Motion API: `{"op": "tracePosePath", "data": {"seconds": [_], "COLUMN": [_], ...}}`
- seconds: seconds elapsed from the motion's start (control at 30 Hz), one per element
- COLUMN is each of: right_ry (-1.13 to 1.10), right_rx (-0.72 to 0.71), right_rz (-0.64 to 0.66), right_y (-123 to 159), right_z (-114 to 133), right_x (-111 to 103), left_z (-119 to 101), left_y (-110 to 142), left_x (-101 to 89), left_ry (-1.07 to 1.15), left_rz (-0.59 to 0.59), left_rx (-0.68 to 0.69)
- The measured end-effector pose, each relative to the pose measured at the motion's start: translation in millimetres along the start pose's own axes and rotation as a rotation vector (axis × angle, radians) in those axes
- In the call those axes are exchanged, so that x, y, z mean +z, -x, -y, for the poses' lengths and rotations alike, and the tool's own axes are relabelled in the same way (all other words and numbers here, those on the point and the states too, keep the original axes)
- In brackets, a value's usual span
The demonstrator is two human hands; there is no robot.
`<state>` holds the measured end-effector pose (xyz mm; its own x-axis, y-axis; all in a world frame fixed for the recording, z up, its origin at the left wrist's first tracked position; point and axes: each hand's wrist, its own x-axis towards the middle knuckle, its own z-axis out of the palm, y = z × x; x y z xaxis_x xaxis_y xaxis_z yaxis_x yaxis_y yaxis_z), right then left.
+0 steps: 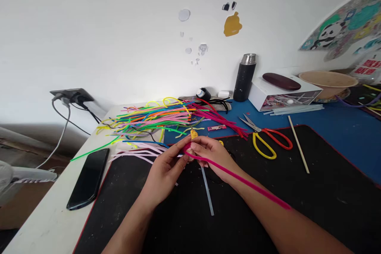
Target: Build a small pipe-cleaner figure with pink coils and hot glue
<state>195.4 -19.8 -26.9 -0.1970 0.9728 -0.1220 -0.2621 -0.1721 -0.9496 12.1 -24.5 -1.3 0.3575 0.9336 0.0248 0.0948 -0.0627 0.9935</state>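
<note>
My left hand and my right hand meet over the black mat, fingertips pinched together. Between them is a magenta pipe cleaner, its near part bent into a small coil at my fingers. The long free end runs down to the right across my right forearm. Something pale shows inside the coil, too covered to name. Just beyond my fingers a yellow piece with a pointed tip shows, mostly hidden by my hands. A translucent glue stick sticks out below my hands, its upper end hidden.
Many coloured pipe cleaners lie behind my hands. Scissors and a pale wooden stick rest to the right; a phone lies left. A black flask and a white drawer box stand by the wall.
</note>
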Motion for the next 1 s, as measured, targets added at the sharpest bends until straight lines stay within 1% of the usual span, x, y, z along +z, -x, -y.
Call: {"op": "tracePosePath", "data": {"seconds": [0.1, 0.27, 0.5, 0.6, 0.73, 0.87, 1.0], "right_ry": [0.005, 0.054, 0.08, 0.125, 0.117, 0.16, 0.247], "right_rx": [0.014, 0.025, 0.017, 0.018, 0.011, -0.049, -0.124], "right_rz": [0.013, -0.014, 0.013, 0.004, 0.045, -0.039, -0.079], "right_y": [0.2, 0.7, 1.7, 2.0, 1.0, 0.2, 2.5], "right_z": [0.3, 0.3, -2.3, -0.8, -1.7, -4.9, -4.8], "right_x": [0.6, 1.3, 0.4, 1.9, 2.9, 1.3, 1.3], "left_z": [1.9, 5.1, 4.1, 4.4, 7.3, 7.2, 5.3], "left_y": [-0.4, 0.0, 0.9, 1.3, 1.4, 0.6, -1.3], "left_x": [-0.1, -1.6, -0.1, 1.2, 2.2, 2.6, 2.6], "left_ry": [-0.029, -0.061, -0.065, -0.073, -0.062, -0.025, 0.031], "left_rz": [-0.022, -0.058, -0.063, -0.089, -0.146, -0.222, -0.239], "left_rx": [0.022, 0.02, 0.037, 0.035, 0.034, 0.048, 0.042]}}
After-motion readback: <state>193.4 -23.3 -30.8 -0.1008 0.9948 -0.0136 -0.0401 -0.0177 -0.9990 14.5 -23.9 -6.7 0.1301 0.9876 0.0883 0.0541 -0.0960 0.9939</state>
